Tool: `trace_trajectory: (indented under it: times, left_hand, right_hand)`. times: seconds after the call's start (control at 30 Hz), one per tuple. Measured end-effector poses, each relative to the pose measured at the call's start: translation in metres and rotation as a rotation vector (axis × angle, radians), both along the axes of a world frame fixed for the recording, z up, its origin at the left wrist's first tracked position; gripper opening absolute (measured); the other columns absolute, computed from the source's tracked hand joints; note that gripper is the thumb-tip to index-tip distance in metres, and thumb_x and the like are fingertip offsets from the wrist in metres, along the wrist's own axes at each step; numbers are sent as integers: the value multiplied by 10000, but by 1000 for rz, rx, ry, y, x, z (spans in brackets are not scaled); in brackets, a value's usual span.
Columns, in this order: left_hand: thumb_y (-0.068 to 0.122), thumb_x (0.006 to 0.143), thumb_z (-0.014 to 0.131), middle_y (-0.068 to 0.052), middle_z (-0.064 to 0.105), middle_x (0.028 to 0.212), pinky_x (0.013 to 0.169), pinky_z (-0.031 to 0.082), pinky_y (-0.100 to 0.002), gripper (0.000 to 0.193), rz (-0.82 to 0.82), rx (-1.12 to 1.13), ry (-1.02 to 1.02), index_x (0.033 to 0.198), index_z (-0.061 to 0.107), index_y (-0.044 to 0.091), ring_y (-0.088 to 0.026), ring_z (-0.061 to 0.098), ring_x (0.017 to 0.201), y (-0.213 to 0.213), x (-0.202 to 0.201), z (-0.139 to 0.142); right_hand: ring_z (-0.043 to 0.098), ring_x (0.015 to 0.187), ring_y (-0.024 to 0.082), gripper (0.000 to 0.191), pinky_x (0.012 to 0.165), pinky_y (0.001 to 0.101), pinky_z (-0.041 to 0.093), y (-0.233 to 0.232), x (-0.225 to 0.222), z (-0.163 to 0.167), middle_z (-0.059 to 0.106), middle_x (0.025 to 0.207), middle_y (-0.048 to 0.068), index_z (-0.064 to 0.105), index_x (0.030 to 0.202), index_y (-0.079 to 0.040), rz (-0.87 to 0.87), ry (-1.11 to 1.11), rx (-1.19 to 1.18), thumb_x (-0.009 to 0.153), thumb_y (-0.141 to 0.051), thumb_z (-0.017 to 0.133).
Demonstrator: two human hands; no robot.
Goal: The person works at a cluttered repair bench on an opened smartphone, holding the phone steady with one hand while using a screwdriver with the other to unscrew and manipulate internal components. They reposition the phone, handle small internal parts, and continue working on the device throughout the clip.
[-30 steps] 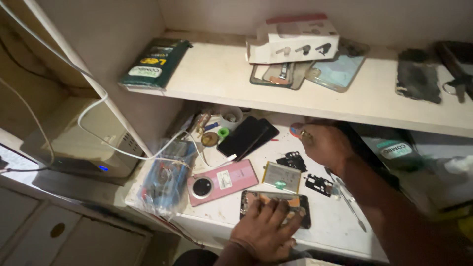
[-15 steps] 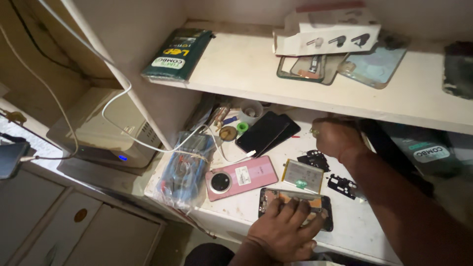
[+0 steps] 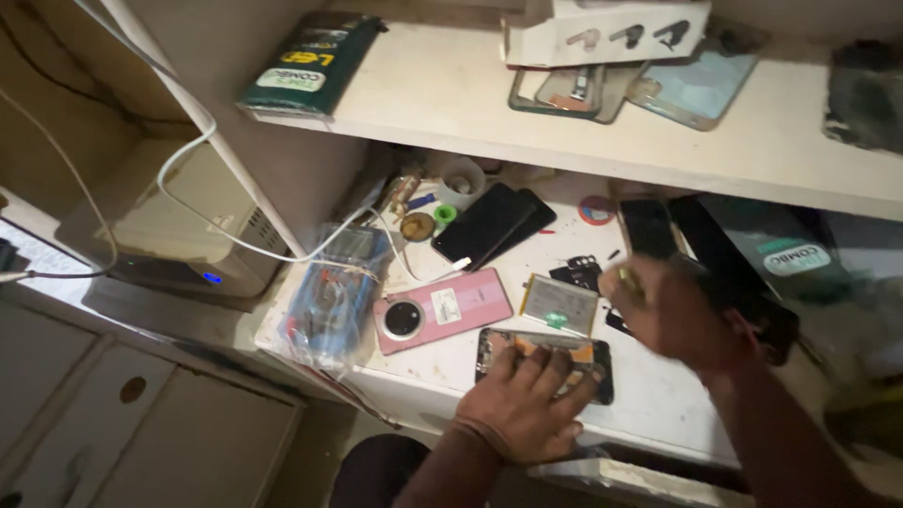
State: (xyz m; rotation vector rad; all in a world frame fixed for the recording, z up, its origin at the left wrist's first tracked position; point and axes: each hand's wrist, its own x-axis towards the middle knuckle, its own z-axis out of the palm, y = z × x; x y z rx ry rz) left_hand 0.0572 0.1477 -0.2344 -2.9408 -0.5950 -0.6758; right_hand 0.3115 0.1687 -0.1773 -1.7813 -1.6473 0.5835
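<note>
I have only 1 view, from the camera on my head. It looks steeply down and a little forward, tilted, close over the white tabletop [image 3: 658, 414], with the shelf [image 3: 451, 94] above it along the frame's top.

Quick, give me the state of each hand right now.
Left hand: fingers spread, pressing down on the opened phone.
Right hand: blurred; closed around something small, cannot tell what.

Opened phone [image 3: 564, 353] lies before the battery [image 3: 562, 301]; back cover [image 3: 442, 309] to its left.
</note>
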Motion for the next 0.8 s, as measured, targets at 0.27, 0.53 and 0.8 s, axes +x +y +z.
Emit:
trace_trajectory:
  times: [0.27,0.53,0.8]
  left_hand:
    - [534,926,546,-218,615,1382,1021,418,-553,683,23,69,-64,1388,581,32,-353,584,1239,1,-2,2]
    - [500,935,563,-206,643,1326,1014,432,-536,627,3,74,-153,1351,620,34,-338,618,1188,-1,-5,8]
    - [501,922,576,-188,650,1318,1014,431,-538,615,5,90,-164,1334,630,47,-328,620,1190,-2,-4,7]
  right_hand:
    - [640,820,128,134,715,292,526,-107,-17,-31,726,850,59,702,977,-61,-13,190,2,933,-187,687]
    - [673,796,143,119,669,288,523,-109,-35,-26,704,900,48,737,968,-65,-8,99,90,875,-139,726]
    - [711,821,172,115,636,310,554,-104,-37,-24,726,926,49,750,940,-82,-16,33,64,829,-111,758]
